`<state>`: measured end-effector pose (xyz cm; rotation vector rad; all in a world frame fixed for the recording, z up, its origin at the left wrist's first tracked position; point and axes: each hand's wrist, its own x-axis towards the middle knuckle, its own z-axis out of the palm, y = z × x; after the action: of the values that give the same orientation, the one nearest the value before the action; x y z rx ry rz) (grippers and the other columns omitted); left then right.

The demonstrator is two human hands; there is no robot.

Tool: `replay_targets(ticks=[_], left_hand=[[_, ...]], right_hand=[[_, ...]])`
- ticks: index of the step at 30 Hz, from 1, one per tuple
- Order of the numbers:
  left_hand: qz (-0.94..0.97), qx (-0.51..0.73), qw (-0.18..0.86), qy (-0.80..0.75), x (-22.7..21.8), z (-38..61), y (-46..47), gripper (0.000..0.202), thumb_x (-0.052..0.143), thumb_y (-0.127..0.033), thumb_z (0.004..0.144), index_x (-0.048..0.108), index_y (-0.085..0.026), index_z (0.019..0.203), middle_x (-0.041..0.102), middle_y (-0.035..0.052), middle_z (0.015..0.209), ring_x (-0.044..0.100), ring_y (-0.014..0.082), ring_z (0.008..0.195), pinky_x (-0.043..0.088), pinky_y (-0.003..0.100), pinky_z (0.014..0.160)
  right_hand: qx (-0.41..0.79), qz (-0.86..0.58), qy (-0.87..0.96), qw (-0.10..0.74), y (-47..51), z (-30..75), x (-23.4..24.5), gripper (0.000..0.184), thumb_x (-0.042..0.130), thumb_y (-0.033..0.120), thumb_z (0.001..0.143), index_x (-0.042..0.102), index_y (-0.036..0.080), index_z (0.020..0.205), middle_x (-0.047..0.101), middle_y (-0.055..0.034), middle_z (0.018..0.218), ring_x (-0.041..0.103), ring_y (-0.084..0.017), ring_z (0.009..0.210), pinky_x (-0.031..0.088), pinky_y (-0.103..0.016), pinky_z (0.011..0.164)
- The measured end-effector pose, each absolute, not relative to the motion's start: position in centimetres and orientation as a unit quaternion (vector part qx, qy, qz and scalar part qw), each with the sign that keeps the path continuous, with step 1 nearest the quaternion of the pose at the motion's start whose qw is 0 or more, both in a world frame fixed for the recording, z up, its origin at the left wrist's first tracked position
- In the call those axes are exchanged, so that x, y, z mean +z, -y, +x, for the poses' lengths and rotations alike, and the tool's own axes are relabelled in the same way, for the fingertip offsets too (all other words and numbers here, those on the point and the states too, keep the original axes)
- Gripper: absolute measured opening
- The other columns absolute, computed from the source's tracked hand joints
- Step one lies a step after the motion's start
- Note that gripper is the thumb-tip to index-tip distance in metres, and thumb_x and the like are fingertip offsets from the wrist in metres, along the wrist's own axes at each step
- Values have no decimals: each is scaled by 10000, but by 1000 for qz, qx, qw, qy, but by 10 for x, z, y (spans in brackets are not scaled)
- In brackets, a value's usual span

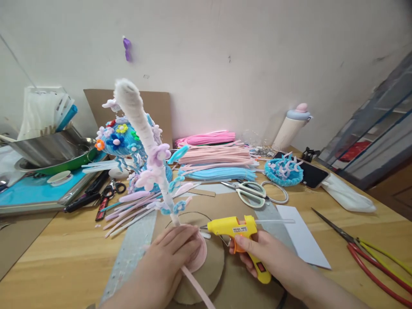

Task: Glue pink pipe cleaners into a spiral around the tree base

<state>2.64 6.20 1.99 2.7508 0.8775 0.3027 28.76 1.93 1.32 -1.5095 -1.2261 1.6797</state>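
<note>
My right hand (pixel 254 251) grips a yellow hot glue gun (pixel 231 226), with a clear glue stick poking out of its back. The nozzle points left, close to my left hand's fingertips. My left hand (pixel 174 257) is closed at the foot of a white fuzzy stem (pixel 141 124), pressing on a pale pink pipe cleaner (pixel 198 288) that is coiled flat there. The pink coil (pixel 201 255) lies on a round cardboard disc (pixel 216 270). Lilac and blue pipe-cleaner flowers (pixel 149 178) sit along the upright, slightly tilted stem. The fingers partly hide the stem's base.
Bundles of pink and blue pipe cleaners (pixel 215 161) lie behind. White-handled scissors (pixel 251 193) and large red-and-yellow-handled scissors (pixel 360 246) rest right. A flower-covered blue piece (pixel 120 141) and metal bowl (pixel 48 148) stand left; a phone (pixel 310 175) and bottle (pixel 289 128) are back right.
</note>
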Motion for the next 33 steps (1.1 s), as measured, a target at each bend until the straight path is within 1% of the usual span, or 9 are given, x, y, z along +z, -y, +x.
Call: replay_targets(ticks=[3,7,10,14,20,24,28,33], left_hand=[[941,107,126,-296,21,27,-63,477,442,-135,877,470,-303,1322,490,11,1403,440,198,1279,373,364,1085],[943,111,129,-285,19,27,-66,466,453,-145,867,474,-290,1309,510,25,1380,462,202,1258,383,361,1073],[944,107,122,-289,17,28,-67,484,474,-140,846,469,-286,1308,489,26,1402,450,215,1270,388,370,1067],[947,97,107,-287,16,31,-68,488,487,-115,819,473,-261,1285,436,23,1451,406,223,1309,352,404,1094],[942,94,115,-303,16,36,-67,412,493,-107,819,495,-228,1213,487,39,1400,427,218,1280,345,423,1093],[940,101,123,-303,13,36,-67,403,495,-123,829,490,-233,1217,510,40,1375,449,223,1259,347,433,1089],[941,92,122,-302,10,34,-67,406,495,-127,832,481,-237,1223,508,33,1372,431,227,1271,325,455,1102],[940,113,109,-304,11,35,-66,369,490,-127,840,512,-238,1192,510,38,1363,444,223,1254,354,429,1085]], right_hand=[[626,-574,449,277,-20,286,9,529,447,659,825,575,146,826,467,57,535,430,-83,482,264,-227,516],[634,-587,428,264,-20,284,7,571,452,717,768,558,156,799,454,60,518,417,-84,467,254,-234,519],[636,-596,414,264,-20,283,9,596,447,740,745,555,156,802,444,62,509,408,-83,462,231,-238,518],[643,-587,408,274,-21,283,9,575,436,708,781,560,148,822,449,58,514,407,-81,466,222,-240,521],[644,-586,407,277,-20,285,8,591,426,714,783,563,141,830,448,54,515,412,-85,475,230,-239,522],[641,-592,410,266,-19,286,8,596,439,724,767,563,143,808,447,54,518,410,-80,470,234,-236,513],[638,-590,410,277,-19,286,8,572,454,710,776,569,150,786,450,56,503,410,-78,446,252,-230,490],[631,-596,409,283,-18,285,11,581,481,722,755,581,150,778,459,57,500,430,-80,447,303,-219,489]])
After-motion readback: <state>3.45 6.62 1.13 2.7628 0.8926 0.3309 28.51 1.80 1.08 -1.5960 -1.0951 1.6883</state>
